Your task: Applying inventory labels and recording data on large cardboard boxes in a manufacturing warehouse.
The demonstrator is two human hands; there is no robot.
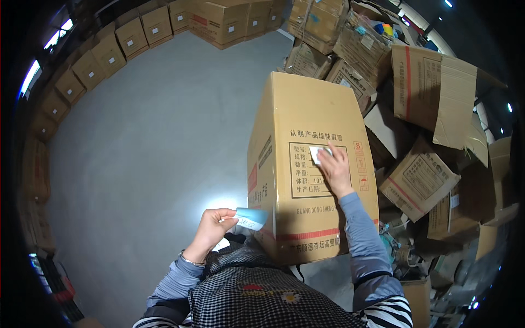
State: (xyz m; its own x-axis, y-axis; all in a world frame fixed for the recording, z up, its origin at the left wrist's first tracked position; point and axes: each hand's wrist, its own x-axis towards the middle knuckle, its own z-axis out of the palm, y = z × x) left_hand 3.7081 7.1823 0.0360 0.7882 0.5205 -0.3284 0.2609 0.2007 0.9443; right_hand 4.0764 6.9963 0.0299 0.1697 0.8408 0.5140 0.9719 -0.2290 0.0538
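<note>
In front of me stands a tall brown cardboard box [320, 109] with printed lines and a red stripe. A small white label [315, 155] lies against its printed frame. My right hand [336, 168] is over that label, fingers stretched out and fingertips touching it, partly covering it. To the left of the box, my left hand [216, 223] pinches a label strip [251, 218], white with handwriting on one part and bluish on the other. Below that wrist, another white piece of paper [221, 245] shows against my checked apron [251, 284].
Along the left and far sides runs a curved row of closed brown boxes [131, 39], each with a small white label. Piled at the right are worn, partly opened cartons [421, 180] and loose flaps. Grey floor [153, 120] stretches between the row and my box.
</note>
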